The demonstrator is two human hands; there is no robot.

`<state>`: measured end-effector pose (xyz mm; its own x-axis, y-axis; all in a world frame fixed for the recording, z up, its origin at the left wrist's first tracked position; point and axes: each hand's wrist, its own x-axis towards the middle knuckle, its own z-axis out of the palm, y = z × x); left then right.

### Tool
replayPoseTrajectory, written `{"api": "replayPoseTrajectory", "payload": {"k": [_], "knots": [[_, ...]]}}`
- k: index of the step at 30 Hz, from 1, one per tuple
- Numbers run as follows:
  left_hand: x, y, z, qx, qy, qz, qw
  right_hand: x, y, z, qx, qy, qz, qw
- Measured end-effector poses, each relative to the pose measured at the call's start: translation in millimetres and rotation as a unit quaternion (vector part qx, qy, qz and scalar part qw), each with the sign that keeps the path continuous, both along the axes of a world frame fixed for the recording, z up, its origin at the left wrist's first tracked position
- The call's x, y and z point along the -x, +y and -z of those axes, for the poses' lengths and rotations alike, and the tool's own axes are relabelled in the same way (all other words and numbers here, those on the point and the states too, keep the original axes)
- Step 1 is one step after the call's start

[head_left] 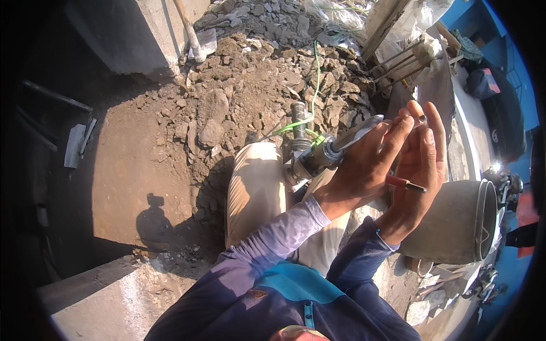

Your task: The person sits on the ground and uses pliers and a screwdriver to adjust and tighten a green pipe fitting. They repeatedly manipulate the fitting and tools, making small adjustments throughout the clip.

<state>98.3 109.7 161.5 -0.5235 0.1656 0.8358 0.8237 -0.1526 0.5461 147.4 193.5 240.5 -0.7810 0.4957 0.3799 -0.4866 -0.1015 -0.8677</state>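
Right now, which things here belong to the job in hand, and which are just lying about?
Likely part of the job, judging by position:
- power tool
- metal bit
- green cable
- reddish stick with a dark tip

Apparently lying about:
- rubble
- grey bucket
- long-handled tool
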Motion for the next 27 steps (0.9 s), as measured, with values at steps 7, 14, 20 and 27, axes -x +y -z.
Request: {"api": "replayPoseTrajectory", "payload": {"k": [7,14,20,27], "knots": [[-3.2,7.6,2.3,-0.003,-0.008,-0.035,0.999,17.3,9.8,-0.4,0.004,0.0,-0.017,1.0],[1.8,10.3,3.6,0.001,-0.001,-0.068,0.998,26.7,13.8,-3.1,-0.003,0.0,-0.039,0.999],[3.9,7.4,-1.6,0.01,-0.009,-0.079,0.997,35.4,21.1,-0.8,0.026,-0.007,-0.069,0.997],[10.6,13.1,-4.8,0.007,0.016,-0.093,0.996,42.9,39.0,4.2,0.035,0.009,-0.104,0.994]]}}
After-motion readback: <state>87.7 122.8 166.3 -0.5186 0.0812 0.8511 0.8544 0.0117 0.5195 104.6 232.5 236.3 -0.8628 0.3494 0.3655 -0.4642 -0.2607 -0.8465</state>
